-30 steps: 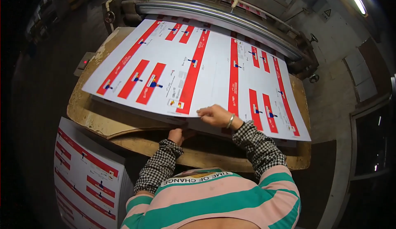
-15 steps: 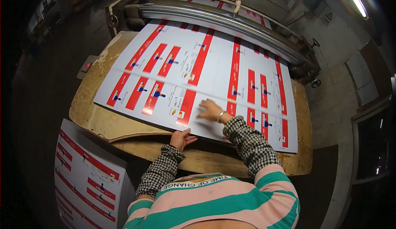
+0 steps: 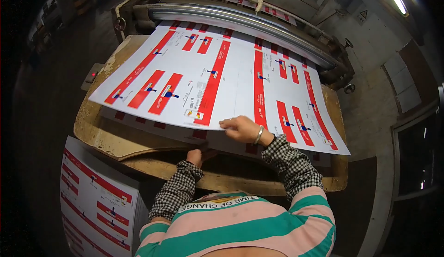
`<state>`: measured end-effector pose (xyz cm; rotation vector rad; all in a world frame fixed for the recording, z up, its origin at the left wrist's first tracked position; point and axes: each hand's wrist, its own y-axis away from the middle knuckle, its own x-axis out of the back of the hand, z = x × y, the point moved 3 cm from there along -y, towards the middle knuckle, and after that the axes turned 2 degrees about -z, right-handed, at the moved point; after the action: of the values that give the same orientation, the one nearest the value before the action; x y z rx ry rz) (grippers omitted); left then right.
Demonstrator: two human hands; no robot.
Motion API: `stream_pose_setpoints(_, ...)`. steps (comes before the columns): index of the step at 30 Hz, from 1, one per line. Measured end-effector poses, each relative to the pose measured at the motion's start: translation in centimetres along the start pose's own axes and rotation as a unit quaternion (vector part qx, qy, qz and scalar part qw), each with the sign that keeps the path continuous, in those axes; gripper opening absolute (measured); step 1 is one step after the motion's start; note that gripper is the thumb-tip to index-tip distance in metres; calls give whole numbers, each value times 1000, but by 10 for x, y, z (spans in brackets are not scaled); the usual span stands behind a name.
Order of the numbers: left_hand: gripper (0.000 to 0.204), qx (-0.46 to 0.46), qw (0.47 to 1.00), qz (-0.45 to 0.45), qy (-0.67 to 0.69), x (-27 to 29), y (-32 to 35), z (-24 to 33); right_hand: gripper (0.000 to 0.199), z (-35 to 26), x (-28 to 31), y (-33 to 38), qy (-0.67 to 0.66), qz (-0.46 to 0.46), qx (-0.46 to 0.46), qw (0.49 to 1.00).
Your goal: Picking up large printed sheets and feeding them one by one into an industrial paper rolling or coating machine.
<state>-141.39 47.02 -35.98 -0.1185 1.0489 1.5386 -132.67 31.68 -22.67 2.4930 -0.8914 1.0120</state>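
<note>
Right hand [image 3: 243,130] flat, palm down, fingers extended; left hand [image 3: 196,156] lower, seemingly curled, partly hidden

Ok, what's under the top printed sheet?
Under the top sheet, more printed sheets peek out along its near edge, on a worn board. The left hand reaches beneath; its fingers are hidden.

Left hand's fingers [image 3: 200,154] mostly hidden under the printed sheet's [image 3: 217,76] near edge.
</note>
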Motion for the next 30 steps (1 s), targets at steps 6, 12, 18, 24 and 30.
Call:
stream_pose_setpoints(6,30,-6,999,-45,-8,-10,5,6,26,28,-51,11,41,-81,-11,996)
stream_pose_setpoints(12,16,-3,999,-35,-11,-1,3,5,30,50,-25,-25,35,-43,-156,986)
stream_pose_setpoints(18,22,0,999,-39,-16,-14,4,8,61,77,-54,-38,217,-33,-124,968)
stream_pose_setpoints(24,23,-7,994,-89,-67,-12,9,10,64,47,-59,-11,214,-35,-47,975)
stream_pose_setpoints(30,24,-8,998,-56,-23,-9,8,10,29,21,2,-8,-119,6,-62,991)
